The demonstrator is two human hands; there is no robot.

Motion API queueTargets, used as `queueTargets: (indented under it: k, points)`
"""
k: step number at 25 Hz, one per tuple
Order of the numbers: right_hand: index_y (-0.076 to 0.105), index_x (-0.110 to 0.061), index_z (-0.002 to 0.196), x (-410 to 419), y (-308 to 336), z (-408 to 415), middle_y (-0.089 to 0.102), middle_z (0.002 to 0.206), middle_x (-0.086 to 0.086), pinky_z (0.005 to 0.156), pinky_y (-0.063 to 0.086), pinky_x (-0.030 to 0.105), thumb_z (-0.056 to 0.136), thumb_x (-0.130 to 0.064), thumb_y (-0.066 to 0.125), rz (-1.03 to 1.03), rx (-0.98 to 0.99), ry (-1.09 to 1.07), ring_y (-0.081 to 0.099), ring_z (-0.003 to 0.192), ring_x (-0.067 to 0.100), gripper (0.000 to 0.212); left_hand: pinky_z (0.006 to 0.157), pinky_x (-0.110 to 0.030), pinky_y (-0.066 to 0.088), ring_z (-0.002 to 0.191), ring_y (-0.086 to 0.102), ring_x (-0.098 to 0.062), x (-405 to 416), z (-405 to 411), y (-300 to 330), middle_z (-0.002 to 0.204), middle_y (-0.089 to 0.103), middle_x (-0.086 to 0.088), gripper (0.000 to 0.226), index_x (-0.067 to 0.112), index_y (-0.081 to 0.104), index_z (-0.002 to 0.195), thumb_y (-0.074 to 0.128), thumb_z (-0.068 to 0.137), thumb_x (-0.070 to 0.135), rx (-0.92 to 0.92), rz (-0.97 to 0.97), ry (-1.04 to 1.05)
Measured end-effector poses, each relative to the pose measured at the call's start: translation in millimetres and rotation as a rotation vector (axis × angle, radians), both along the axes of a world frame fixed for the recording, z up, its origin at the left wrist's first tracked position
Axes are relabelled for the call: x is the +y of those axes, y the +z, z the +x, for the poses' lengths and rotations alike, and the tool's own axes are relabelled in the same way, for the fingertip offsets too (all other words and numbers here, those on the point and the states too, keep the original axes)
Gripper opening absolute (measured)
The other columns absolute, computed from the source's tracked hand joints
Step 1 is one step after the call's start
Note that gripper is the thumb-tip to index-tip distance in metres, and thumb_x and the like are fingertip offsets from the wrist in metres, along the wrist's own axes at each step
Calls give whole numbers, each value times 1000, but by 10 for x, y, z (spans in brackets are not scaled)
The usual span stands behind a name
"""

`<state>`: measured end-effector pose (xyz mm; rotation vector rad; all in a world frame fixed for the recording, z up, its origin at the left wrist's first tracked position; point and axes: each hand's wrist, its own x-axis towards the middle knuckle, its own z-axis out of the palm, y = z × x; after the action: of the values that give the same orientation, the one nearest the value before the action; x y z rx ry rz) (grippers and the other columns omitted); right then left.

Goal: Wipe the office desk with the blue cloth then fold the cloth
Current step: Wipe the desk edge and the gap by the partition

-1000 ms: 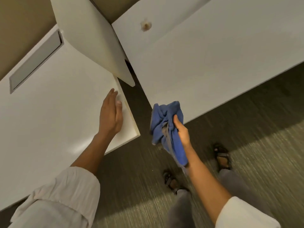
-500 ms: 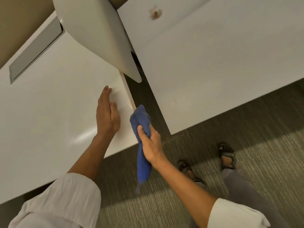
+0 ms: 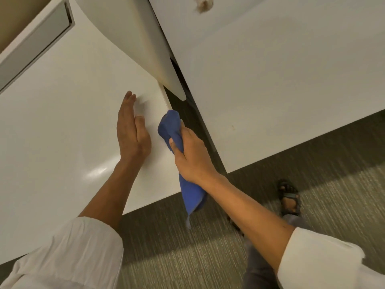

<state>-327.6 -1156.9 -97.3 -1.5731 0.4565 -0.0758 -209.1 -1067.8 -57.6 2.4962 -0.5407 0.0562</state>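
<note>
Now — right hand (image 3: 192, 157) grips blue cloth (image 3: 173, 130) | left hand (image 3: 131, 130) flat on desk (image 3: 62, 122)

Blue cloth (image 3: 169, 130); white desk (image 3: 62, 122); grey-green streaked carpet (image 3: 187, 257); white sleeves (image 3: 68, 253).

Left hand (image 3: 131, 130): flat on the table (image 3: 52, 126), near its right edge.
Cloth (image 3: 175, 132): in the right hand (image 3: 193, 155), at that edge.
Divider panel (image 3: 133, 38): behind both.

Desk (image 3: 52, 132) bare left of hands; white divider panel (image 3: 133, 34) blocks far corner
</note>
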Motion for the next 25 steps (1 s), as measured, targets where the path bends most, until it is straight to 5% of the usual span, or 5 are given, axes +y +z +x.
queueTargets:
  k: [5,12,20,25]
  points:
    - [40,-2,142,-203,103,754,59,127,18,96,50,48,101,-27,45,-108,84,-20,59,114,32,48,112,-9,17,142,31,-16,-38,84,58,155,35,-7,55,10,35,146,29,92,15,1,3,-7]
    - [63,-7,105,-142,364,1246,69,98,11,63,44,33,100,-36,47,-128,313,-252,67,90,30,33,116,-26,21,143,31,-18,83,-84,296,155,36,-6,55,12,34,147,28,92,17,-12,39,-5]
    - [65,-5,106,-183,397,927,69,102,15,78,55,40,101,-47,39,-155,282,-178,65,94,32,49,117,-27,21,143,31,-18,218,-357,534,155,35,-7,55,10,35,147,28,93,19,-24,8,20]
    - [62,-7,103,76,292,144,69,94,13,74,57,44,100,-53,35,-207,321,-133,66,86,31,54,117,-27,22,142,33,-19,237,-429,536,154,37,-7,52,9,35,147,29,95,19,-8,10,9]
